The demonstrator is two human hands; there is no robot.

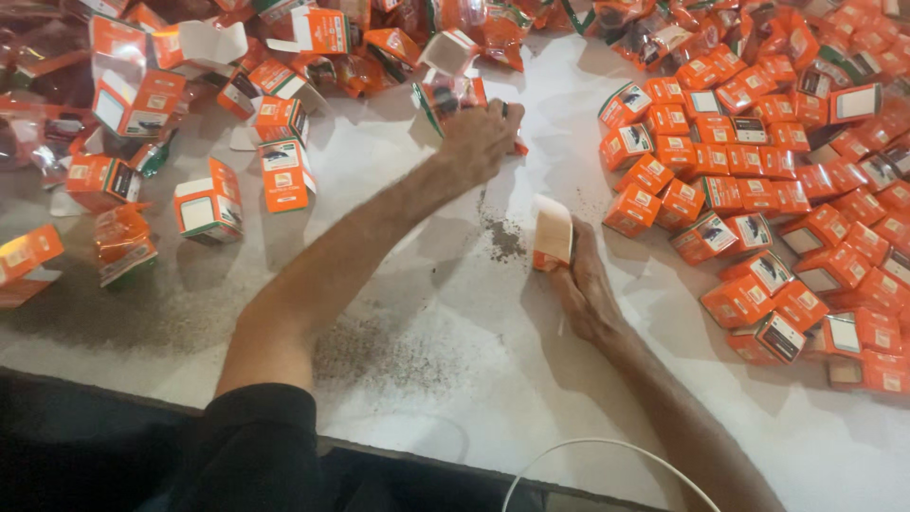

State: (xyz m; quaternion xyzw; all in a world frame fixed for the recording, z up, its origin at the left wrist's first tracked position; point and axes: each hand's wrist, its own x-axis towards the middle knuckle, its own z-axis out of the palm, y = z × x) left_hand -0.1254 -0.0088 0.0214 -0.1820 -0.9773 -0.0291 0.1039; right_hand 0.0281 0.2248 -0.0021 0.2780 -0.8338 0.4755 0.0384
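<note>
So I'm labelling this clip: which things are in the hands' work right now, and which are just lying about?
In hand:
- left hand reaching into the packets and open cartons
- right hand holding an open orange carton

Lying about:
- closed cartons heaped on the right
- dark spilled grains
- white cable

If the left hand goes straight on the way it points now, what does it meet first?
Probably the open orange box right at the left hand, though depth is unclear; behind it lies the pile of foil packets.
</note>
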